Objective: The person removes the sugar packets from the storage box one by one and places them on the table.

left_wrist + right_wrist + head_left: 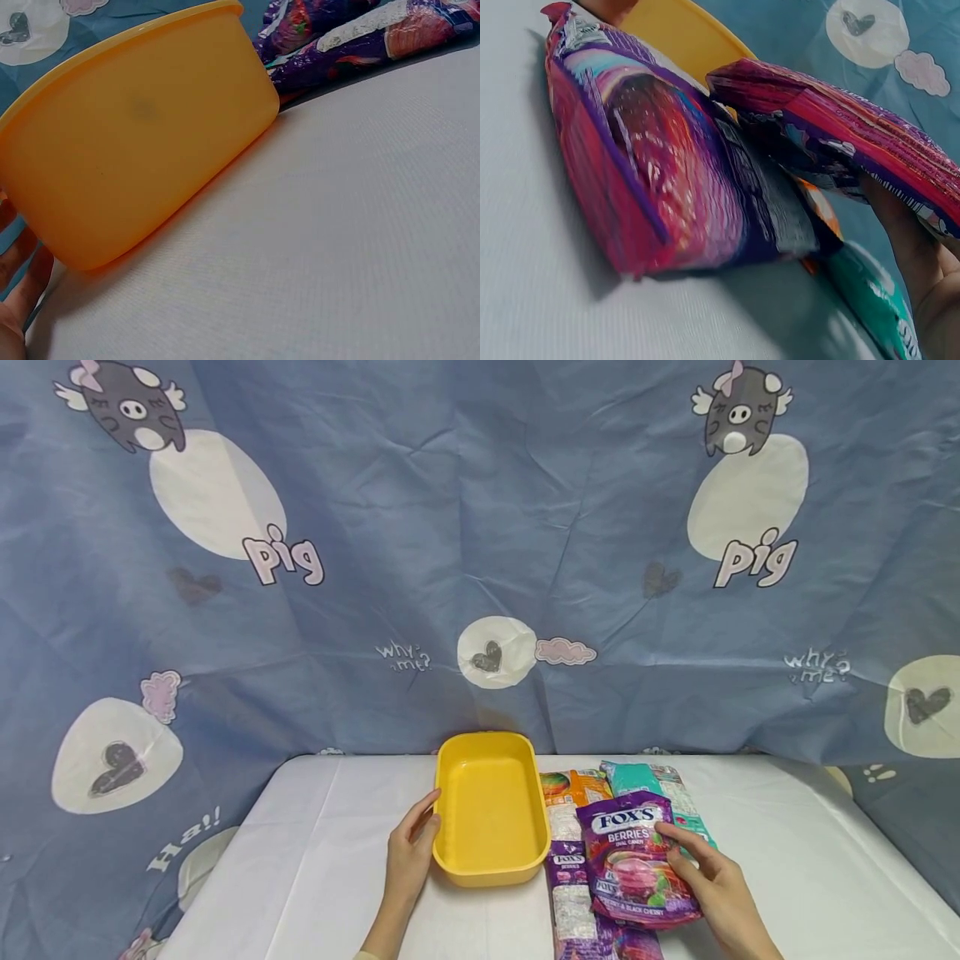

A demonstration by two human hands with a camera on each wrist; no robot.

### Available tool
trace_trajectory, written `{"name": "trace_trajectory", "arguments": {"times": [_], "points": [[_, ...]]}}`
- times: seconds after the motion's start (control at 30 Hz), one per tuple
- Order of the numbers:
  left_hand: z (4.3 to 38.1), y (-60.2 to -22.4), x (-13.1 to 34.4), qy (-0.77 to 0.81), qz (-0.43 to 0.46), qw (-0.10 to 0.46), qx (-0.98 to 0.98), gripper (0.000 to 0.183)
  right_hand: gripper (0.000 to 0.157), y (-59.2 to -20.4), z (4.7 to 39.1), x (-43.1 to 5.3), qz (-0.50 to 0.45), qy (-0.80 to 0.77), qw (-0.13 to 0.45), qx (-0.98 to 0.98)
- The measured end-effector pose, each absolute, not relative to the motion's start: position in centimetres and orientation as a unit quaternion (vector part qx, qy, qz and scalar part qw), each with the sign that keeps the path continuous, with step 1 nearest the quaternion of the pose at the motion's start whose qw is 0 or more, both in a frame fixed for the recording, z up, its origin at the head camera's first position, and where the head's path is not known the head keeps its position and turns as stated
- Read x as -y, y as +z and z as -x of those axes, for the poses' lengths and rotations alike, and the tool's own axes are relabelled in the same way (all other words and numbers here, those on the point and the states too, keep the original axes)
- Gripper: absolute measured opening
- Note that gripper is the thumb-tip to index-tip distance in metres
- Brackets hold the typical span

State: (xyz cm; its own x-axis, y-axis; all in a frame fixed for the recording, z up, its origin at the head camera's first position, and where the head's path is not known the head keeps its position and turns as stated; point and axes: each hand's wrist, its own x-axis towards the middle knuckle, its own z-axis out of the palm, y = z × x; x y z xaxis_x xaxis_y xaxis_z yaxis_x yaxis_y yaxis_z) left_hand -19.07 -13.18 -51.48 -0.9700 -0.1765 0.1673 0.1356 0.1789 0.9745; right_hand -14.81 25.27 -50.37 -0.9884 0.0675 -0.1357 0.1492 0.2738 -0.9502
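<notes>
In the head view, my left hand (408, 850) rests against the left side of a yellow plastic bin (491, 875), its fingers near the rim. The left wrist view shows those fingers (24, 251) by the bin's outer wall. My right hand (712, 881) grips a purple bag of Fox's Berries candy (626, 839) by its right side. This bag is raised over other candy bags. Under it lie a second purple Fox's bag (572, 910), an orange bag (592, 787) and a teal bag (678, 793). The held bag partly hides them.
All of this is on a white-covered table (315, 860). A blue curtain (480, 527) with pig and heart prints hangs behind the table. The bin stands just left of the bags, near the table's back edge.
</notes>
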Motion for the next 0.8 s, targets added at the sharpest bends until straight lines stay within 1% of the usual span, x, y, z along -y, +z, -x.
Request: {"name": "trace_trajectory", "arguments": {"times": [0.13, 0.4, 0.53, 0.67, 0.8], "points": [[19.0, -51.4, 13.1, -0.641, -0.014, 0.125, 0.757, 0.036, 0.057, -50.4, 14.8, -25.7, -0.077, -0.598, 0.042, -0.797], [19.0, -51.4, 13.1, -0.643, -0.017, 0.123, 0.756, 0.036, 0.061, -50.8, 14.6, -26.7, -0.098, -0.578, 0.066, -0.807], [19.1, -51.5, 13.1, -0.644, -0.018, 0.121, 0.755, 0.036, 0.06, -51.2, 14.3, -27.2, -0.098, -0.559, 0.059, -0.821], [19.2, -51.7, 13.1, -0.646, -0.019, 0.12, 0.753, 0.036, 0.062, -51.8, 13.9, -27.6, -0.105, -0.578, 0.061, -0.807], [19.2, -51.7, 13.1, -0.647, -0.022, 0.12, 0.752, 0.036, 0.067, -52.1, 13.7, -28.0, -0.125, -0.584, 0.075, -0.798]]}}
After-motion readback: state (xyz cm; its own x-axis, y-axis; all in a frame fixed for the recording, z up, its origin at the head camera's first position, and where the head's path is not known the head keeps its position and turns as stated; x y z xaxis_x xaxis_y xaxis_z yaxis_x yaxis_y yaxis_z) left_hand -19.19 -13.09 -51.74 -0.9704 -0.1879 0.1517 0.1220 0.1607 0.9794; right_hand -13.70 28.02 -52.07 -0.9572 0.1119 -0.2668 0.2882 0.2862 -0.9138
